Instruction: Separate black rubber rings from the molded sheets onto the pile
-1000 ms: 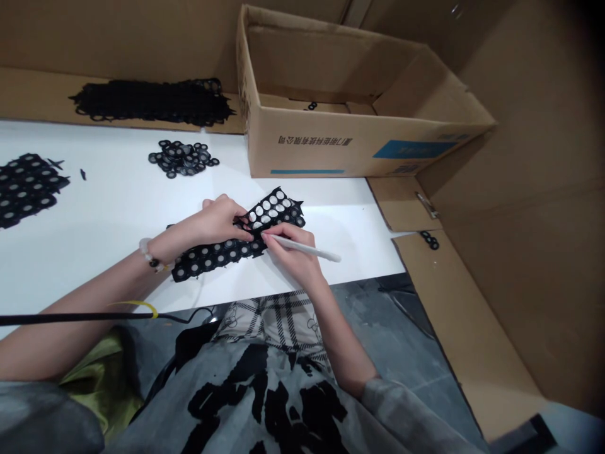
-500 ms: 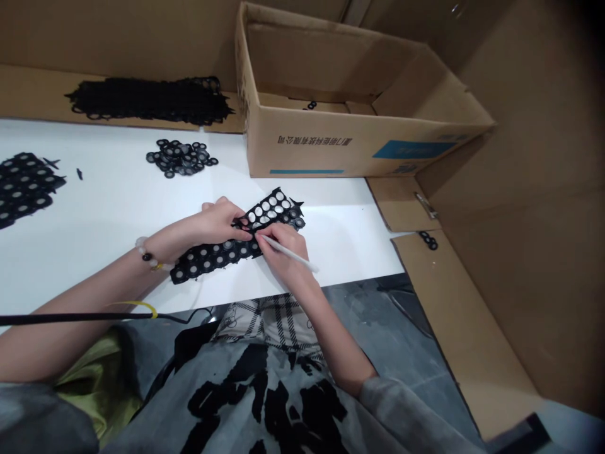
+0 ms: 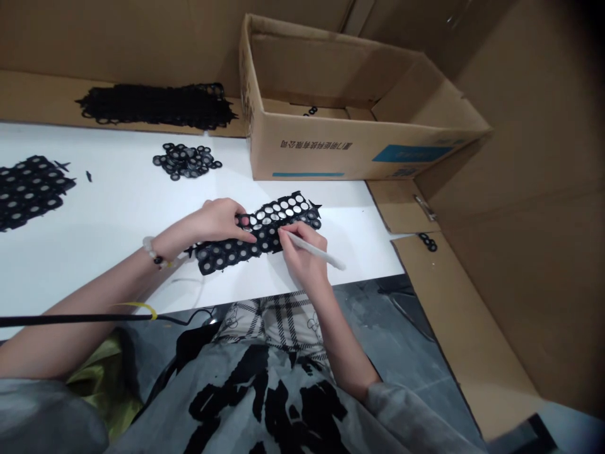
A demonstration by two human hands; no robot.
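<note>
A black perforated sheet [image 3: 258,236] with round silver-grey discs in its holes lies on the white table, and several holes at its far edge look pale. My left hand [image 3: 220,221] holds the sheet's middle, with the fingertips pressing on it from the left. My right hand [image 3: 302,252] grips a white pen-shaped tool [image 3: 316,250] like a pencil. The tool's tip rests on the sheet near my right fingertips, though the hand partly hides the contact.
A cardboard box [image 3: 312,154] stands beyond the sheet on the white table [image 3: 118,217]. A pile of black rings [image 3: 185,161] and a perforated black sheet [image 3: 28,192] lie to the left. A long black heap [image 3: 155,106] sits on cardboard behind. A black cable [image 3: 70,320] crosses my left forearm.
The sheet and both hands have shifted right across the table. The white tool now points more toward the right, and its tip sits farther along the sheet.
</note>
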